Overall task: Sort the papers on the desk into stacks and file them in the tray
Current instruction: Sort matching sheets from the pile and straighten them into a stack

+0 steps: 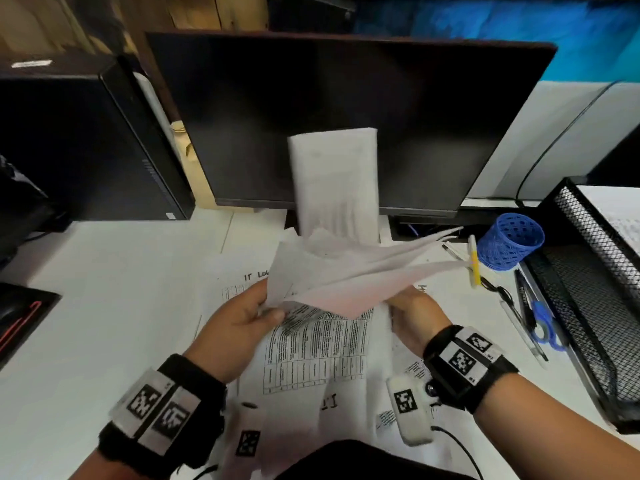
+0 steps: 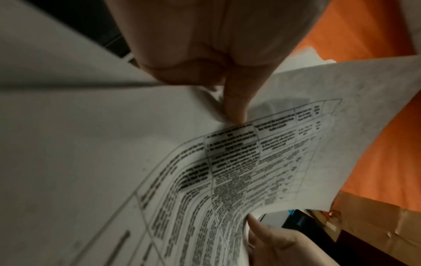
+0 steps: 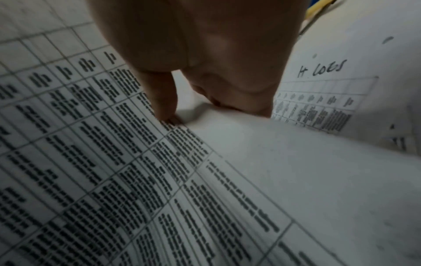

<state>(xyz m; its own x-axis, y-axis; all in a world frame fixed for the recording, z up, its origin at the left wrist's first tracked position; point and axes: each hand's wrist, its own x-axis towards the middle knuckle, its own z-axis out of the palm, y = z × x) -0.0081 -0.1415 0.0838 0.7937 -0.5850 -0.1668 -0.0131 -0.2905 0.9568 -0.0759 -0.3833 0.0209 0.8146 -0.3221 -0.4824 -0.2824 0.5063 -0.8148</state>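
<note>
You are holding a loose bundle of sheets in the air, just in front of the dark monitor, which serves here as the landmark. Your left hand has its grip clamped on the bundle's near left corner, thumb on top and fingers beneath, so the pages fan apart toward the right rather than lying flush. One sheet curls upright against the monitor's lower edge, likely lifted so you can read or separate it. Your right hand sits under the bundle's near right edge; from its wrist view the fingertips press down on a printed table sheet, and whether that grip is clamped on a page cannot be told. More printed papers lie spread on the white bench in front of the monitor, below your hands, still unsorted. The black mesh tray stands to the right of the monitor, with a blue mesh pen cup and blue-handled scissors between it and the papers. Sorting appears barely begun.
</note>
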